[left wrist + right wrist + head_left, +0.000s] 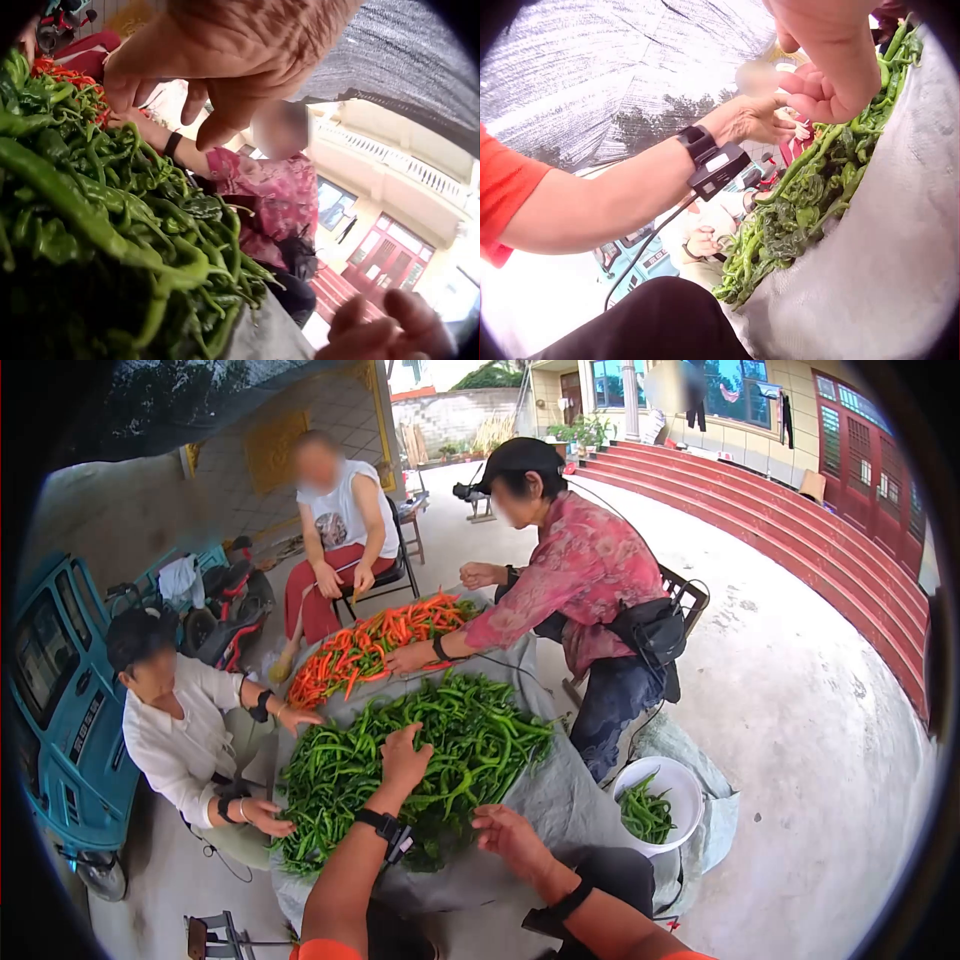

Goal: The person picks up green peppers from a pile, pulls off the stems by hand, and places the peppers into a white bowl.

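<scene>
A big heap of long green chili peppers (pixel 470 735) lies on a grey woven sheet (pixel 560 790). Over the middle of the heap is my left hand (pixel 405 760), its fingers loosely bent and nothing between them; the left wrist view shows this hand (pixel 232 60) above the peppers (pixel 112 202). My right hand (pixel 515 842) is at the near right edge of the heap, palm turned inward. In the right wrist view its fingers (pixel 817 97) curl loosely and hold no pepper.
Red chili peppers (pixel 340 650) are piled beyond the green ones. A white bucket (pixel 690 800) with some green peppers stands at the right. Three people sit round the sheet; one in a floral shirt (pixel 590 560) reaches into the red pile. A blue three-wheeler (pixel 85 730) is at the left.
</scene>
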